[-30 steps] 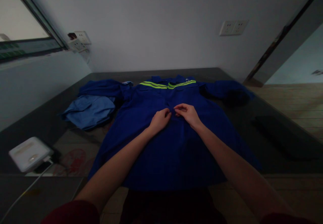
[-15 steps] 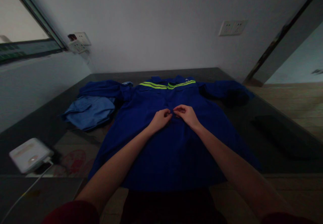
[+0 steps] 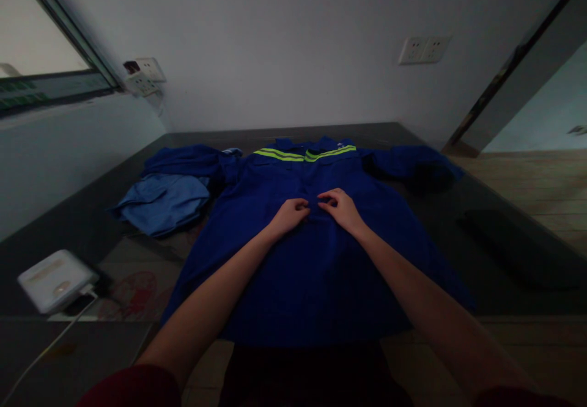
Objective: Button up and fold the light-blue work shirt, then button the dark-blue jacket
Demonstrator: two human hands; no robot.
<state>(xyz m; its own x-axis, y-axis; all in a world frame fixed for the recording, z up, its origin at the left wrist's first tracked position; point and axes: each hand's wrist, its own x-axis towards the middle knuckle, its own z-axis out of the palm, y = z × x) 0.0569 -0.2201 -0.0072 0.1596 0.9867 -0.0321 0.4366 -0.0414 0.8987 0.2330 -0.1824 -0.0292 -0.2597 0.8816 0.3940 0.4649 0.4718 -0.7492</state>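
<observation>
A dark blue work jacket point(image 3: 316, 285) with yellow-green reflective stripes across the chest lies spread out, its collar at the far side. Over the middle of its front, my left hand point(image 3: 292, 213) is closed, with thumb and fingers pinching the cloth near the front opening. Just to the right, my right hand point(image 3: 340, 209) has its fingers bent and holds the other side of the front between thumb and forefinger. A small gap separates the two hands. Whether a button lies at the fingertips is too dark to make out.
The jacket covers much of a dark table point(image 3: 367, 131). Folded light blue clothing point(image 3: 165, 202) lies at the left. A white box-shaped device point(image 3: 57, 282) with a cable stands at the near left. On the right is a black flat object point(image 3: 513, 248). Sockets point(image 3: 424, 50) sit on the wall.
My hands have drawn slightly apart, the left one to the left and the right one to the right. The jacket lies as before.
</observation>
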